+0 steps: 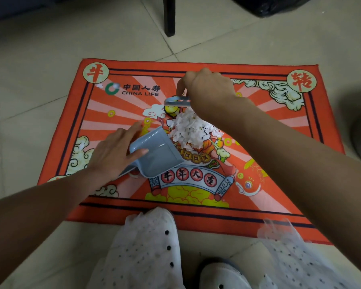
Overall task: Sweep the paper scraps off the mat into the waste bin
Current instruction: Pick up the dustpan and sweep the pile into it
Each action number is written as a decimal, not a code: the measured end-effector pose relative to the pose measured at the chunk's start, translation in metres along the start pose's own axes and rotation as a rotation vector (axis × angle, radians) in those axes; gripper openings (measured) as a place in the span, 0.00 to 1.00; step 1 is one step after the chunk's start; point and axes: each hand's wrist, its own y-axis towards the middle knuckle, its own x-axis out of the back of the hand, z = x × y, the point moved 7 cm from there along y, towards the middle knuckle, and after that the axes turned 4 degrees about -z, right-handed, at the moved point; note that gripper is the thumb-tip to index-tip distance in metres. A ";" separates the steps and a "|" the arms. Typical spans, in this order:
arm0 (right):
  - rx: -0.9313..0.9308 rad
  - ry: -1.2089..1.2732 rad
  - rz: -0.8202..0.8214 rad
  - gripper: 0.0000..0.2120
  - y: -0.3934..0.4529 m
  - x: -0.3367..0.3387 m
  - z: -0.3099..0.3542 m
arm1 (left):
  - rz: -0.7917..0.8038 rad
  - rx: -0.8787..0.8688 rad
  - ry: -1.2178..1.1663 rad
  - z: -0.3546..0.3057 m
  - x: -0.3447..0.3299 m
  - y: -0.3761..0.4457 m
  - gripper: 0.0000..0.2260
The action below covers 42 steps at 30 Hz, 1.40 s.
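Note:
A red and orange printed mat (pixel 269 122) lies on the tiled floor. A heap of white paper scraps (pixel 191 128) sits near its middle. My left hand (pixel 115 151) grips a small blue-grey dustpan (pixel 154 157), tilted with its open mouth against the near-left side of the heap. My right hand (pixel 206 88) is closed on a small blue-grey hand brush (pixel 177 101) just behind the heap; most of the brush is hidden under the hand. A few stray scraps (pixel 101 85) lie near the mat's far left corner.
A dark furniture leg (pixel 169 16) stands on the tiles beyond the mat. A black bag (pixel 279 5) lies at the far right. My knees in spotted white fabric (pixel 144 247) and a white shoe (pixel 223 276) are at the mat's near edge.

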 end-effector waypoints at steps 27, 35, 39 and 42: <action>0.148 -0.019 0.027 0.36 -0.026 -0.014 0.041 | 0.123 0.238 0.052 0.000 -0.006 -0.032 0.32; 0.145 0.104 -0.014 0.19 -0.002 -0.011 0.017 | 0.037 0.173 0.139 -0.014 -0.001 -0.032 0.27; 0.069 0.146 -0.105 0.12 0.014 -0.001 -0.016 | 0.015 0.120 0.161 -0.022 0.005 -0.030 0.26; -0.026 0.046 -0.135 0.22 0.018 0.006 -0.047 | 0.015 0.104 0.180 -0.026 0.008 -0.028 0.26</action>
